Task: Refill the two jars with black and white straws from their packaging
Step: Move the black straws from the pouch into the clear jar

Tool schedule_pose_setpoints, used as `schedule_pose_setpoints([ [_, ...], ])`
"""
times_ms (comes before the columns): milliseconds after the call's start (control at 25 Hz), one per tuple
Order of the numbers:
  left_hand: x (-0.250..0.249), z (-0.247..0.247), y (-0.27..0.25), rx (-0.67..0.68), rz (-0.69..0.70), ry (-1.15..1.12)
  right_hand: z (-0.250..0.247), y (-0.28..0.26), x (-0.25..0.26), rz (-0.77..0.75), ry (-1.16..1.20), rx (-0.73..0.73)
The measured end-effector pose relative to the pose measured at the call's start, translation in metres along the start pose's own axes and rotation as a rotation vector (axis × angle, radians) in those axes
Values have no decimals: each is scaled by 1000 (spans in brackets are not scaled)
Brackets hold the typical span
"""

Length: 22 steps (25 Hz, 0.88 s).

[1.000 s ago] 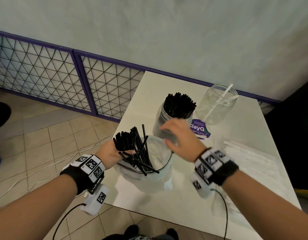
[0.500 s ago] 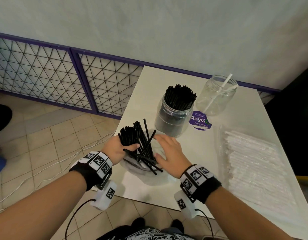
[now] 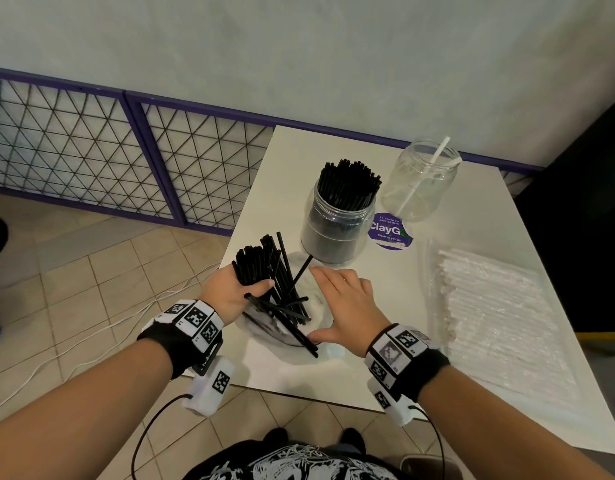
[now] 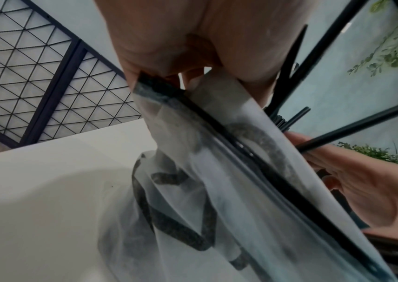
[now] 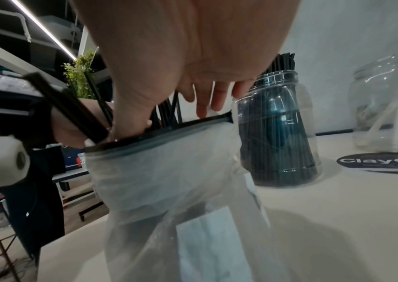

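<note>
My left hand (image 3: 247, 289) grips a bundle of black straws (image 3: 255, 265) that stands in a clear zip bag (image 3: 316, 306) at the table's near left corner. More loose black straws cross inside the bag (image 5: 169, 171). My right hand (image 3: 340, 299) lies over the bag's mouth with fingers straight and thumb spread, touching its rim. Behind stands a clear jar packed with black straws (image 3: 340, 220). To its right a second clear jar (image 3: 420, 181) holds only a couple of white straws. A flat pack of white straws (image 3: 496, 317) lies on the right.
A purple round sticker (image 3: 389, 230) sits on the white table (image 3: 333, 372) between the jars. A purple-framed wire mesh fence (image 3: 126, 161) runs along the wall on the left. White cables (image 3: 91, 334) lie on the tiled floor beside the table's left edge.
My right hand came back from the black-straw jar and down onto the bag's mouth. The bag has been pushed lower, so more of the straws stands out. My left hand keeps its grip.
</note>
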<state>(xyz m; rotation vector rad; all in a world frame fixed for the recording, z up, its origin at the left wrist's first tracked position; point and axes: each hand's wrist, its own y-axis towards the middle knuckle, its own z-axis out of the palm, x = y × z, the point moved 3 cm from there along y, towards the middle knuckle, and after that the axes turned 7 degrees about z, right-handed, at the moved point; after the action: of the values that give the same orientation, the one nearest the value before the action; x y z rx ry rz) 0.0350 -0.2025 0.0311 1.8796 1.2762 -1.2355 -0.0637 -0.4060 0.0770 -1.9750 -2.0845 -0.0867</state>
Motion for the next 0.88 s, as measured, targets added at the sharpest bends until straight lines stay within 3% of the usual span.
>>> schedule_pose_setpoints([
  [160, -3, 1, -4, -21, -14, -38, -4, 2, 13, 83, 210, -73],
  [400, 6, -1, -3, -37, -52, -67, -8, -2, 6, 52, 75, -12],
  [600, -6, 1, -6, -45, -29, 42, 2, 1, 13, 2, -3, 26],
  [880, -13, 10, -9, -124, -68, 97, 23, 10, 45, 80, 264, -120],
])
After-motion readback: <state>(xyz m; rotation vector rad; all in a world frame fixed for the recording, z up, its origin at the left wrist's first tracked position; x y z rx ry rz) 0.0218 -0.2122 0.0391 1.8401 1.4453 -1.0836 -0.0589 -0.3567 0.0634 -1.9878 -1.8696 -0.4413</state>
